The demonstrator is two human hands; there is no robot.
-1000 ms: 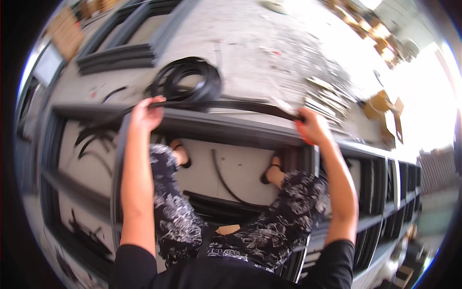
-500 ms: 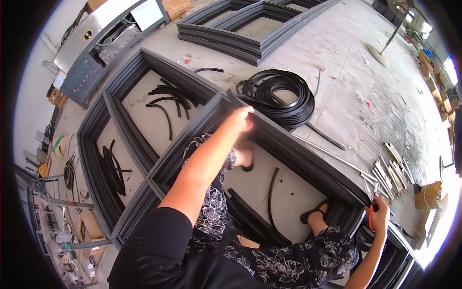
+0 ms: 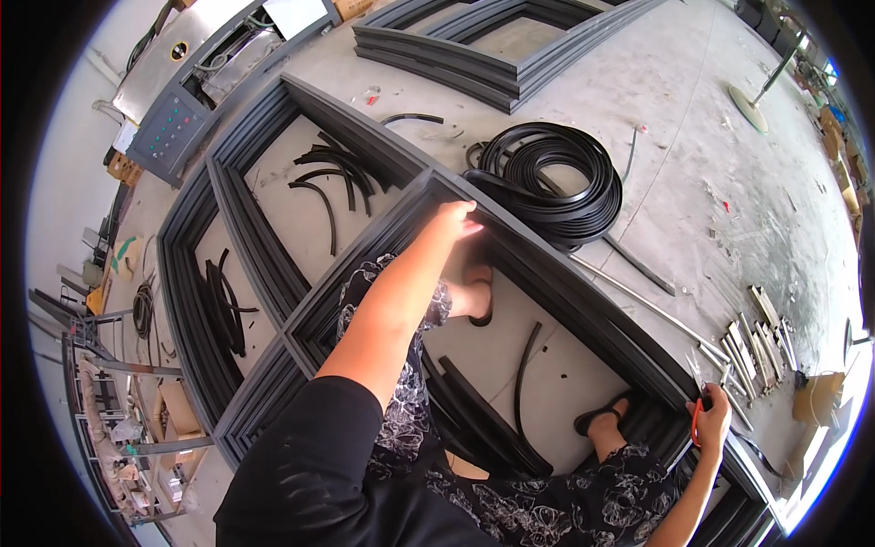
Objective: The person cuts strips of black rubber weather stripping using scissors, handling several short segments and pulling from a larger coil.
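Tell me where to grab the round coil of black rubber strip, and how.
Probably by the right side of the round coil of black rubber strip, from above, reaching into its open centre: it lies flat, its loops bunched into a ring, and the grey rectangular frame crowds its left.

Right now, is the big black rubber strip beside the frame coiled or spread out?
Coiled. The black rubber strip lies in stacked loops around an open middle, on the floor beside the grey frame.

Grey button panel [image 3: 169, 137] — round-based stand [image 3: 747, 111] — brown carton [image 3: 818, 398]
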